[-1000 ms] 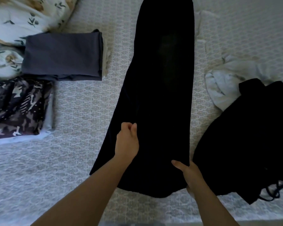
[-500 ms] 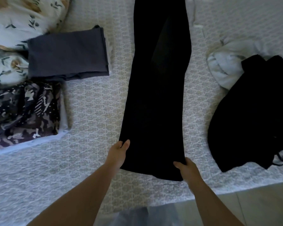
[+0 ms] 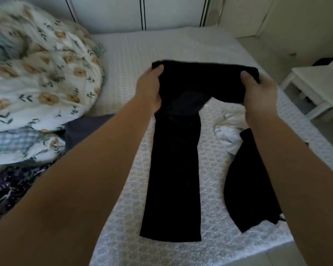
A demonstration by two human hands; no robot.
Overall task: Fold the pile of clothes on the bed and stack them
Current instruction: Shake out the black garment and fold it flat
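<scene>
Black trousers [image 3: 173,169] lie lengthwise down the middle of the bed [image 3: 123,54], legs together, hems near the front edge. My left hand [image 3: 149,87] grips the left end of the waistband and my right hand [image 3: 258,93] grips the right end, holding that end lifted off the bed. A second black garment [image 3: 244,189] and a crumpled white garment [image 3: 229,131] lie to the right, partly behind my right forearm. Left of my left arm are a folded grey garment [image 3: 85,129] and a dark patterned folded piece [image 3: 10,189].
A bunched floral duvet [image 3: 42,83] fills the left side of the bed. A white chair [image 3: 319,89] stands on the floor at the right. A wardrobe or wall panels [image 3: 142,12] rise behind the bed's far edge.
My hands left the trouser hems at the front edge and reached to the far end, where they took hold of the waistband and lifted it. The view tilted up.
</scene>
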